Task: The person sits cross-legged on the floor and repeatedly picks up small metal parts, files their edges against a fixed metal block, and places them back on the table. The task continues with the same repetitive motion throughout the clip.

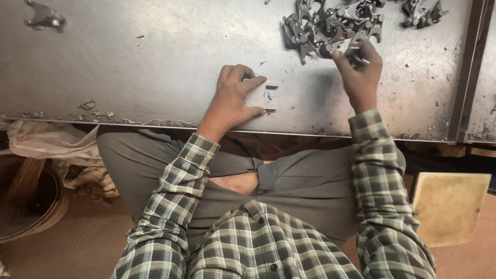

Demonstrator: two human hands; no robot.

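My left hand (235, 98) rests on the steel table near its front edge, fingers wrapped round a small pale block (264, 95) with slots cut in its side. My right hand (360, 70) is farther back and to the right, at the near edge of a pile of small grey metal parts (330, 26). Its fingers pinch one of these metal parts (354, 50) just off the pile. Both arms wear checked green and white sleeves.
The steel table (155, 62) has a raised rim on its right side (467, 67). A second small cluster of parts (423, 13) lies at the back right and a single part (44, 15) at the back left. Metal shavings line the front edge. A tan board (449, 206) stands below right.
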